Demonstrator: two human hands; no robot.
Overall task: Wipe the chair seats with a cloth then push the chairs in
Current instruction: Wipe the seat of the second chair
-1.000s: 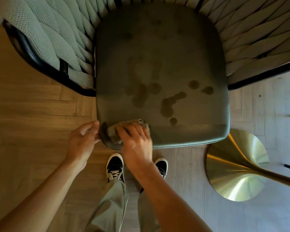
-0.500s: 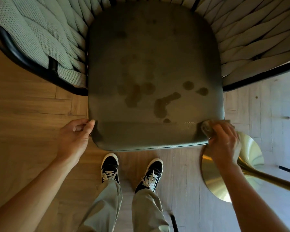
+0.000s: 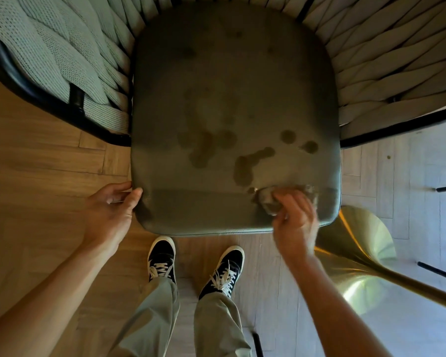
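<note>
- The right hand (image 3: pixel 295 222) grips a bunched grey cloth (image 3: pixel 271 202), fingers curled over it and pressing it onto the front right part of the seat cushion (image 3: pixel 232 104); the hand is blurred.
- The left hand (image 3: pixel 111 210) holds the front left corner of the same cushion, thumb on the top edge and fingers curled round the side.
- The cloth lies just below a cluster of dark damp patches (image 3: pixel 245 166) spread across the middle and front of the cushion; a darker wiped band (image 3: pixel 198 199) runs along the front edge between the two hands.
- The cushion is dark grey-green with rounded corners and sits in a chair whose sides are wrapped in pale woven straps (image 3: pixel 62 63) on a black metal frame (image 3: pixel 36 96).
- Two black sneakers with white laces (image 3: pixel 162 258) stand on the floor just in front of the chair, below light olive trouser legs (image 3: pixel 152 318).
- A brass flared table base (image 3: pixel 358 256) rests on the floor to the right, near the right forearm.
- The floor is wood plank (image 3: pixel 36 161) on the left and paler plank (image 3: pixel 397 171) on the right.
</note>
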